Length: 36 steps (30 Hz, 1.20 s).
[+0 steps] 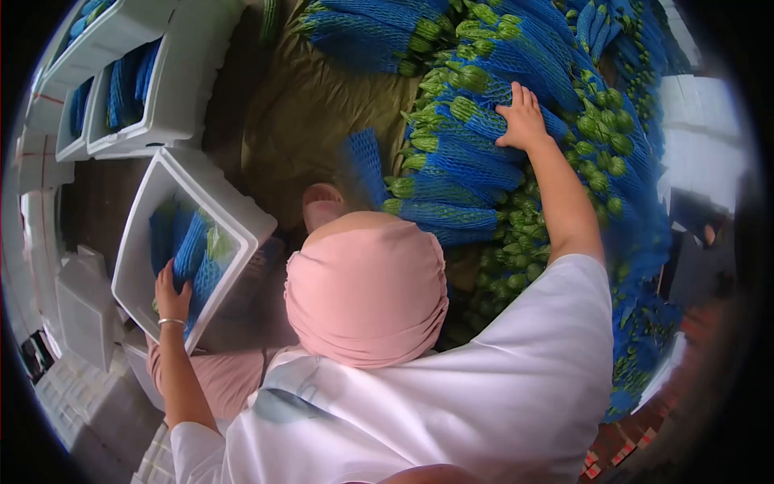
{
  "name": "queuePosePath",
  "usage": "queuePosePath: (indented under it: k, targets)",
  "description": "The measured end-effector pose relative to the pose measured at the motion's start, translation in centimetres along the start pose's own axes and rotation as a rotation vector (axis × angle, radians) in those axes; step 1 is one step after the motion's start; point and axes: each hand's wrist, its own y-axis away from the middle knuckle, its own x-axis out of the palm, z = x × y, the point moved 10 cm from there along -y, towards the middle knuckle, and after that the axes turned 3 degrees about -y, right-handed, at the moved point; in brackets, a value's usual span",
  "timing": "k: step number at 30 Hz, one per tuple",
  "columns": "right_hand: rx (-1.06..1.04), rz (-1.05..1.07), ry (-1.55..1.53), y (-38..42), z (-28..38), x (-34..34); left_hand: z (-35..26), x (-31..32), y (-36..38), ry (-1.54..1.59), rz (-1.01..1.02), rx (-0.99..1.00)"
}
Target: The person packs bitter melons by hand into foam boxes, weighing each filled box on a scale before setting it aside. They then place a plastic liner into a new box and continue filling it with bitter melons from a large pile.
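My left hand (172,300) reaches into a tilted white foam box (256,222), fingers and thumb apart, resting on the blue-netted gourds (192,246) inside. A clear plastic film seems to cover some of them. On the other side, my right hand (524,123) lies with spread fingers on a green gourd in blue foam netting (482,121), at the top of a large pile. Its green ridged end sticks out of the sleeve. The undersides of both hands are hidden.
More foam boxes with netted gourds (133,81) stand at the upper left. A brown sheet (322,105) covers the floor ahead, with a blurred blue net sleeve (367,165) above it. Bundled netted gourds (371,32) lie at the top. White foam boxes (89,395) are stacked at the lower left.
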Motion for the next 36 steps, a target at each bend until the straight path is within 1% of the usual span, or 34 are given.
queuePosePath:
  k: [1,5,6,7,8,9,11,13,14,16,17,18,19,20,21,22,23,24,27,29,31,33,34,35,36]
  targets:
    - [-0.021,0.015,-0.002,-0.2,0.2,-0.3,-0.5,-0.2,-0.2,0.007,0.002,-0.009]
    - [0.002,-0.066,-0.005,0.7,1.0,-0.5,-1.5,-0.8,-0.2,0.025,-0.036,-0.004]
    - [-0.002,-0.067,-0.024,1.0,1.5,-0.9,-1.3,-1.1,0.0,0.03,-0.042,-0.039]
    - [0.0,-0.065,-0.043,1.3,1.7,-1.2,-1.8,-1.5,0.2,0.03,-0.056,-0.015]
    - [-0.035,-0.105,-0.064,1.7,2.3,-2.0,-2.4,-1.7,0.3,0.029,-0.066,0.012]
    - [-0.061,-0.102,-0.052,2.1,3.0,-2.3,-2.0,-1.8,0.3,0.036,-0.061,-0.015]
    - [-0.047,-0.272,-0.183,3.5,4.1,-6.1,-2.3,-1.7,0.2,0.052,-0.074,0.031]
    - [-0.093,-0.55,-0.28,5.1,4.7,-10.2,-2.3,-1.6,0.1,0.055,-0.071,0.005]
    - [-0.18,-0.669,-0.476,5.9,4.7,-12.3,-2.4,-1.7,0.2,0.045,-0.072,-0.013]
    - [-0.299,-0.742,-1.108,7.4,5.0,-16.2,-2.7,-1.8,0.3,0.029,-0.046,-0.031]
    - [-0.319,-0.672,-1.527,7.4,6.3,-17.9,-2.8,-1.8,0.3,0.028,-0.027,-0.026]
    - [-0.366,-0.66,-1.534,7.5,9.3,-21.4,-2.6,-1.7,0.4,0.02,-0.006,-0.042]
    - [-0.676,-0.585,-1.786,8.2,13.4,-25.9,-2.6,-1.6,0.5,0.019,0.013,-0.051]
    - [-0.907,-0.507,-1.878,9.0,17.4,-29.3,-2.4,-1.9,0.6,0.03,-0.008,-0.076]
    - [-1.138,-0.386,-1.959,10.0,21.5,-32.4,-2.5,-1.8,0.7,0.032,0.012,-0.079]
    - [-1.275,-0.293,-1.899,10.4,26.1,-34.7,-2.5,-1.7,0.7,0.033,0.031,-0.081]
    - [-1.344,-0.247,-1.812,11.2,30.7,-36.5,-2.5,-1.7,0.9,0.022,-0.001,-0.072]
    - [-1.392,-0.243,-1.651,12.4,35.9,-38.0,-2.5,-1.7,1.1,0.016,-0.026,-0.079]
    - [-1.544,-0.384,-1.068,17.1,49.5,-40.4,-2.7,-2.2,2.4,0.042,-0.064,-0.128]
    - [-1.638,-0.448,-0.756,19.4,56.6,-39.0,-2.8,-3.3,3.5,0.059,-0.26,-0.063]
    - [-1.663,-0.443,-0.439,19.9,62.4,-34.6,-2.7,-4.4,3.5,0.101,-0.256,-0.068]
    - [-1.599,-0.37,-0.101,19.5,67.3,-29.2,-1.7,-0.7,3.6,0.375,0.313,-0.247]
    - [-1.541,-0.3,0.056,18.4,69.5,-26.1,-1.8,-0.7,3.6,0.426,0.145,-0.152]
    - [-1.474,-0.227,0.212,16.9,71.1,-23.1,-2.3,-2.4,4.2,0.276,-0.06,-0.055]
    - [-1.471,-0.22,0.215,15.9,72.3,-21.6,-2.2,-3.1,4.5,0.259,-0.159,-0.019]
